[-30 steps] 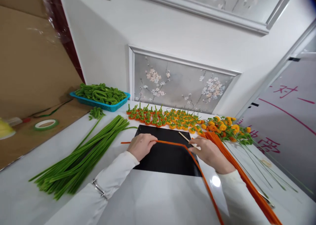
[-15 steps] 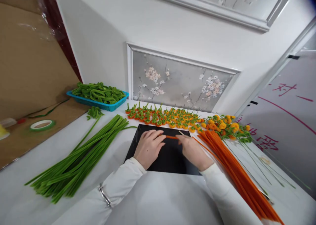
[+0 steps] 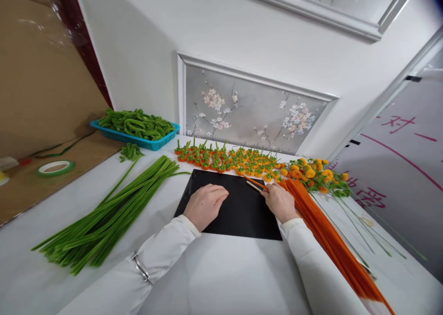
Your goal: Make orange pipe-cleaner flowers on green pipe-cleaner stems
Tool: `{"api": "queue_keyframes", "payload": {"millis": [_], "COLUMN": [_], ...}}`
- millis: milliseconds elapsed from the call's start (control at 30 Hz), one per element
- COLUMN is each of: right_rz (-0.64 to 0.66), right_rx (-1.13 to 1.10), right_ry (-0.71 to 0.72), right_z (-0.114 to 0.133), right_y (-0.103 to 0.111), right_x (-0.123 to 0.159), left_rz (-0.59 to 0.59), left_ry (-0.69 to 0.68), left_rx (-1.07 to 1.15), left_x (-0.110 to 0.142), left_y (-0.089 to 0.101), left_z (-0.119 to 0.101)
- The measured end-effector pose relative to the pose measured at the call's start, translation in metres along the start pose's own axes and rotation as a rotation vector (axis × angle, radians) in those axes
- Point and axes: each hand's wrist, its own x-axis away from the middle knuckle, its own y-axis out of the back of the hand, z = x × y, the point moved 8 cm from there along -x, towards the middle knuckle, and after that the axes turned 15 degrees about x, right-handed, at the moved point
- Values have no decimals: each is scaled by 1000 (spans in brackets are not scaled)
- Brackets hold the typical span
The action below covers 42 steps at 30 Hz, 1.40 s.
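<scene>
Over the right part of a black mat, my right hand grips an orange pipe cleaner together with a thin pale stick. Both point out to the upper left from its fingertips. My left hand hovers at the mat's left side, fingers curled and pressed together. Whatever may be in them is hidden. Beside my right wrist lies a bundle of orange pipe cleaners. Left of the mat is a bundle of long green pipe cleaners.
Rows of small orange and yellow flower pieces with green tops line the mat's far edge. Yellow-orange flowers on stems lie at the right. A blue basket holds green pieces. Green tape rests on cardboard at left.
My hands have moved apart. The orange pipe cleaner no longer stretches between them; it now shows only at my right hand, with the stick. My left fingers have drawn closer together.
</scene>
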Motion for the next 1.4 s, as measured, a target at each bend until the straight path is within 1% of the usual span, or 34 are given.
{"api": "queue_keyframes", "payload": {"millis": [67,133,233,300,367,467,533,567,633,700,767,833,900,967,1000,1067,1133,1167,1200,1300,1333,1400], "right_rz": [6,15,42,68,99,112,75,38,-58,-157,-201,-205,-197,-184,-184,-197,-212,-220,-227,-260,-277,-306], "right_rx": [-40,-103,-232,-322,-393,-459,-541,-599,-708,-757,-754,-740,-722,-688,-655,-580,-525,-515,-516,-540,-556,-596], "right_ry": [21,65,173,255,328,393,414,421,421,396,364,350,352,359,360,354,360,385,425,573,597,581], "right_z": [4,14,38,57,72,82,79,75,60,42,27,19,19,23,25,26,26,27,28,37,39,38], "right_y": [3,7,15,20,24,34,44,50,61,64,59,51,44,39,38,37,37,37,38,45,49,57], "right_x": [1,4,14,23,31,39,39,38,34,28,21,15,13,13,14,15,16,17,18,25,27,28], "left_rz": [17,11,3,65,153,282,334,345,351,356,348,316,254,185,143,56,-7,-10,10,92,126,203], "left_ry": [-23,-82,-201,-240,-223,-97,-22,-6,21,117,253,371,460,517,529,536,557,566,571,595,601,615], "left_rx": [4,-1,-70,-141,-184,-112,-34,-12,45,195,426,687,930,1079,1108,1083,980,900,809,731,727,727], "left_x": [0,1,1,0,-1,0,2,3,4,3,2,1,-2,-4,-5,-7,-7,-6,-5,-1,1,3], "left_y": [-2,-3,-2,-6,-11,-19,-22,-22,-21,-18,-15,-12,-8,-3,1,11,19,22,22,15,11,2], "left_z": [-2,-7,-19,-23,-21,-10,-4,-3,-2,3,8,10,10,12,14,22,36,43,49,60,61,58]}}
